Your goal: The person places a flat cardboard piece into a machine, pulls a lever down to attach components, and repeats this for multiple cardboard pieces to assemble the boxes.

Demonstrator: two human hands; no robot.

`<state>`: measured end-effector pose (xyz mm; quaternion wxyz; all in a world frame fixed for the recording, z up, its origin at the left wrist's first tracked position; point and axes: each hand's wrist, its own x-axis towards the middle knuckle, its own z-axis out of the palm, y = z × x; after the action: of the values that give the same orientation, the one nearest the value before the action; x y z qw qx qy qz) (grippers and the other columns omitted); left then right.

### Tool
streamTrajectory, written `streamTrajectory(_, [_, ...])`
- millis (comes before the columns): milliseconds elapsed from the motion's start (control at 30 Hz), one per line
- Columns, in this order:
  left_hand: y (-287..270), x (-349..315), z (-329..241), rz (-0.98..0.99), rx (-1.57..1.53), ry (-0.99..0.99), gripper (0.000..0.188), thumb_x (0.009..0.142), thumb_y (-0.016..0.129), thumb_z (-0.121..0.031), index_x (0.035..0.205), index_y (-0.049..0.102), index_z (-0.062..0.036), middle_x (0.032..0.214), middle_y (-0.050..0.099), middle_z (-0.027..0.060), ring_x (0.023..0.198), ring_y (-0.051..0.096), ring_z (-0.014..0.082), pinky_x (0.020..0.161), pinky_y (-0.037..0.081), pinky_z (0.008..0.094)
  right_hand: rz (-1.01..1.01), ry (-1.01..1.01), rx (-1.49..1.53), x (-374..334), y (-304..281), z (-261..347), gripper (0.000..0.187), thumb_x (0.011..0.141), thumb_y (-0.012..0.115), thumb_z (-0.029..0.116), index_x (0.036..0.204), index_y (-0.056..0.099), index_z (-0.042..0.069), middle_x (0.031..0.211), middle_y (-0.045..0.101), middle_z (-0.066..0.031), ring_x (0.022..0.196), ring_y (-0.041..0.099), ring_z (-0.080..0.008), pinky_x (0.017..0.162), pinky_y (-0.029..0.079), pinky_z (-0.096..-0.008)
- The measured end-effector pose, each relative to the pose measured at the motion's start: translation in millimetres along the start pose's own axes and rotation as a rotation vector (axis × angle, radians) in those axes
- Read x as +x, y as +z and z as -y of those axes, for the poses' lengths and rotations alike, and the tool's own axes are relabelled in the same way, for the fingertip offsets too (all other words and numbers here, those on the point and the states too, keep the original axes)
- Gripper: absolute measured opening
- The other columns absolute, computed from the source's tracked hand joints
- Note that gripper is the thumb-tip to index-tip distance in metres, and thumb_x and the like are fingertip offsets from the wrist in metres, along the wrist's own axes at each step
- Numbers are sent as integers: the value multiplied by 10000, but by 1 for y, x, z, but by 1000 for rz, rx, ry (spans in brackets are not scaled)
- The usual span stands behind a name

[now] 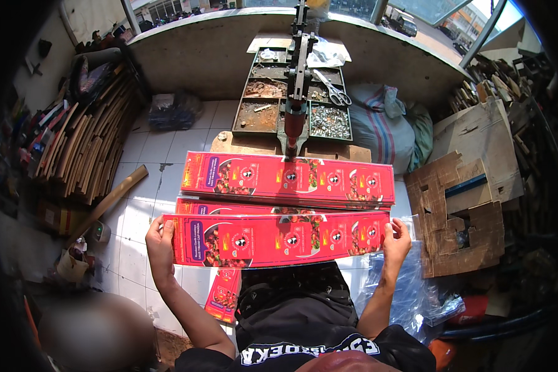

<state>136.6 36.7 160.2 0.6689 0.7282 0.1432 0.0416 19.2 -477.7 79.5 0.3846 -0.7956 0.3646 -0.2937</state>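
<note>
My left hand (160, 240) pinches the left end of a long red printed strip (273, 240), and my right hand (396, 240) pinches its right end. The strip is stretched level above my lap, food pictures facing up, with a glossy clear edge. Just beyond it, part of another red strip (226, 205) shows beneath. Farther off, a stack of matching red strips (254, 177) lies across a wooden board (226, 147), under the tip of an upright hand press (294, 118). Neither hand touches the press.
Behind the press is a compartmented tray (260, 118) of small metal pieces, with scissors (333, 93) on it. Cardboard sheets (84, 146) stack at left; cut brown boards (456, 217) lean at right near a white sack (384, 130). Clear plastic (390, 291) and a red strip (223, 294) flank my lap.
</note>
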Motion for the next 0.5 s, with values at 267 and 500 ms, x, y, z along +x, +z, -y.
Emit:
streamTrajectory(267, [-10, -5, 1, 33, -37, 27, 267, 1042, 551, -157, 1226, 569, 37, 928, 723, 98, 783, 676, 94, 707, 534, 239, 69, 109, -17, 8, -15, -6, 298, 914, 735, 127, 1169, 702, -24, 1009, 733, -92, 890, 660, -134, 785, 535, -292])
streamTrajectory(500, [-6, -7, 5, 38, -91, 151, 266, 1035, 583, -182, 1213, 574, 15, 992, 691, 78, 870, 636, 89, 796, 515, 243, 77, 54, 367, 15, -22, -26, 246, 950, 704, 139, 1110, 693, -48, 953, 703, -67, 867, 627, -119, 801, 519, -278])
